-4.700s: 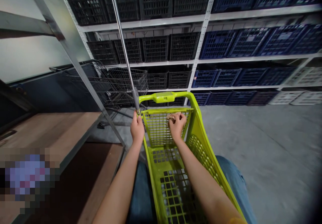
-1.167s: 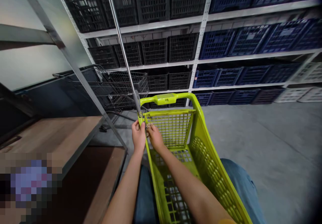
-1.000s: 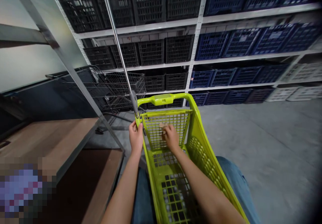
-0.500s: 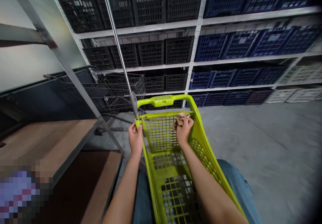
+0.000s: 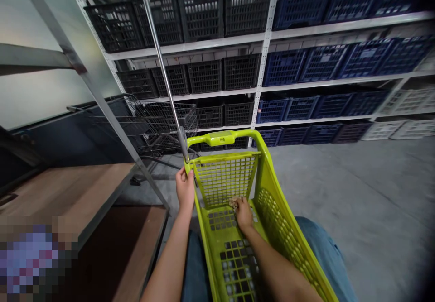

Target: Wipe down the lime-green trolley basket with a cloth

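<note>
The basket (image 5: 219, 236) stood on the floor (image 5: 356, 193) between the person's legs (image 5: 319, 247). At its far end was a panel (image 5: 224, 158), below a crossbar (image 5: 221, 137), and from its far left corner rose a pole (image 5: 159, 53). Just below that pole, the left hand (image 5: 185, 191) was on the basket's left side; the right hand (image 5: 244, 213) was inside the basket with a cloth (image 5: 234, 202), near the panel's foot. To the basket's left I saw a counter (image 5: 68, 184), a blurred item (image 5: 29, 261) on it and a lower board (image 5: 149, 225) beneath. Beyond the basket, to the left, was a shopping cart (image 5: 163, 123); farther back ran a rack (image 5: 268, 28), crates (image 5: 205, 75) lined up along its shelves (image 5: 217, 44).
</note>
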Demonstrator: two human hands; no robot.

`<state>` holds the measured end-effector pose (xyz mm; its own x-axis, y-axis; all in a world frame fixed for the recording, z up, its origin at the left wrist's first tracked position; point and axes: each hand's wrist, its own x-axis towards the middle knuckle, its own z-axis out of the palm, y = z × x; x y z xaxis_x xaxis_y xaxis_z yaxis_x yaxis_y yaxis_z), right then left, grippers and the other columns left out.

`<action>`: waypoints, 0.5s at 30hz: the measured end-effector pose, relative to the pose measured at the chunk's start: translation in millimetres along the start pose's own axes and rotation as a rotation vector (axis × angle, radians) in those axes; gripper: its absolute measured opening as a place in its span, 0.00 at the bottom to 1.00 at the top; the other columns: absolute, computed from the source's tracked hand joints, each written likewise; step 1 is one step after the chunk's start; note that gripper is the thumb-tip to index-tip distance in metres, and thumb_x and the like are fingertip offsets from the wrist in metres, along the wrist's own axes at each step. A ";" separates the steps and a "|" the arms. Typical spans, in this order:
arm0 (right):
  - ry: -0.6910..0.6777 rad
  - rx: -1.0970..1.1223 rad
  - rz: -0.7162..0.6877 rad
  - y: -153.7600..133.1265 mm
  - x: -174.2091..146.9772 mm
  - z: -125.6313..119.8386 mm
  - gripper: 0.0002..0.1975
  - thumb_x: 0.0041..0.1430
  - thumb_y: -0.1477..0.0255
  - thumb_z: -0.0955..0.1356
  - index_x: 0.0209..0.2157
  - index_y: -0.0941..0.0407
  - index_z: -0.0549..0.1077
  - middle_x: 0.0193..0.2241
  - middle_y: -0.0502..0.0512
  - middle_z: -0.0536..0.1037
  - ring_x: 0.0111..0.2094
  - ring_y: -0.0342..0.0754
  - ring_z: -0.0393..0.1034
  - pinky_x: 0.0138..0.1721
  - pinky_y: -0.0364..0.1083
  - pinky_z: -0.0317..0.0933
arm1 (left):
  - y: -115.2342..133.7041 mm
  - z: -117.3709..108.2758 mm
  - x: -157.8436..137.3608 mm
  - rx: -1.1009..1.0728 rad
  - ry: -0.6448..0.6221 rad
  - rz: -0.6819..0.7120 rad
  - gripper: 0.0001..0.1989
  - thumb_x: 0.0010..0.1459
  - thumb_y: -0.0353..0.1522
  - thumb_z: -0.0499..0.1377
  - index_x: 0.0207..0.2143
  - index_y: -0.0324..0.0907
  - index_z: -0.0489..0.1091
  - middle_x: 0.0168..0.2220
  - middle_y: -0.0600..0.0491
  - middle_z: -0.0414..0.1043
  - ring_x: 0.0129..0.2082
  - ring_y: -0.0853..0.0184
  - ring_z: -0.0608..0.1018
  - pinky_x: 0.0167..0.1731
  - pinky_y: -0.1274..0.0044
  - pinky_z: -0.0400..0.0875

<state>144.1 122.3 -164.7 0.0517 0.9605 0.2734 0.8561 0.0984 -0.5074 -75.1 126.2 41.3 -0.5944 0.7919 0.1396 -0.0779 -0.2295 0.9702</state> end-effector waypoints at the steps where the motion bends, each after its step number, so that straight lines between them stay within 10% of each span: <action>1: 0.050 0.059 0.037 -6.6 7.6 -3.5 0.11 0.56 0.81 0.61 0.32 0.56 0.74 0.37 0.57 0.71 0.34 0.47 0.66 0.37 0.43 0.58 | 0.2 -0.2 0.4 0.008 0.004 0.004 0.15 0.60 0.33 0.61 0.49 0.42 0.65 0.53 0.42 0.75 0.55 0.63 0.77 0.57 0.69 0.69; 10: 0.641 0.575 -0.134 -100.4 108.0 -84.7 0.09 0.58 0.76 0.62 0.34 0.55 0.73 0.40 0.56 0.67 0.43 0.48 0.66 0.49 0.48 0.63 | -2.9 -0.2 1.0 0.006 0.005 0.014 0.16 0.60 0.36 0.62 0.48 0.43 0.66 0.52 0.43 0.76 0.55 0.62 0.77 0.56 0.68 0.69; 15: 0.478 0.414 -0.366 -83.5 97.7 -62.5 0.13 0.58 0.80 0.61 0.38 0.55 0.74 0.42 0.58 0.70 0.48 0.51 0.65 0.51 0.51 0.62 | -2.8 -0.8 0.8 0.011 0.006 0.022 0.17 0.59 0.37 0.62 0.48 0.42 0.66 0.52 0.42 0.76 0.53 0.61 0.78 0.54 0.68 0.71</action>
<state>109.8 191.7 -44.5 0.0991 0.6376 0.7639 0.6019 0.5730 -0.5563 -76.0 127.0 38.6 -0.6006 0.7835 0.1595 -0.0558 -0.2401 0.9691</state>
